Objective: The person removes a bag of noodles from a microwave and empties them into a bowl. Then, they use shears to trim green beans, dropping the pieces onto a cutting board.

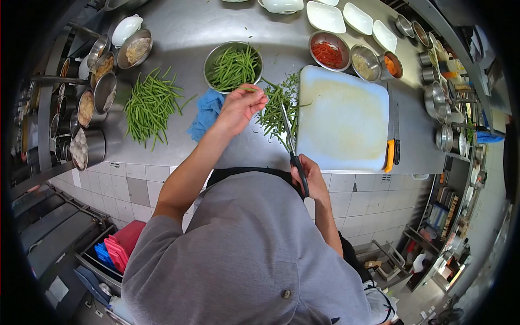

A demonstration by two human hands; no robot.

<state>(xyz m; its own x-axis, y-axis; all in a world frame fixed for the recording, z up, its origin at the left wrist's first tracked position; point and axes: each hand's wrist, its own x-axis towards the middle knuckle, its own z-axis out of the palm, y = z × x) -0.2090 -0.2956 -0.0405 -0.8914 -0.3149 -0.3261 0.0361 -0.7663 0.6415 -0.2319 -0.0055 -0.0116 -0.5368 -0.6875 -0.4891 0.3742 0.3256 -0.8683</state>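
My left hand (pixel 242 110) is over the steel counter, just below a metal bowl (pixel 206 67) of green beans (pixel 234 69). Its thumb and fingers are pinched together on what looks like a green bean (pixel 250 90), mostly hidden by the fingers. Black-handled scissors (pixel 288 130) are gripped in my right hand (pixel 313 177) by the counter's front edge, blades pointing away from me. Under the blades lies a loose heap of bean trimmings (pixel 277 111). A larger pile of whole green beans (pixel 151 106) lies to the left, and a crumpled blue cloth (pixel 207 114) is beside my left wrist.
On the right lies a white cutting board (pixel 344 119), with an orange-handled knife (pixel 390 155) and a black-handled knife (pixel 397 151) beside it. Bowls of red strips (pixel 327 54) and other ingredients stand behind the board. White dishes (pixel 325 17) line the back; metal pots (pixel 95 147) stand left.
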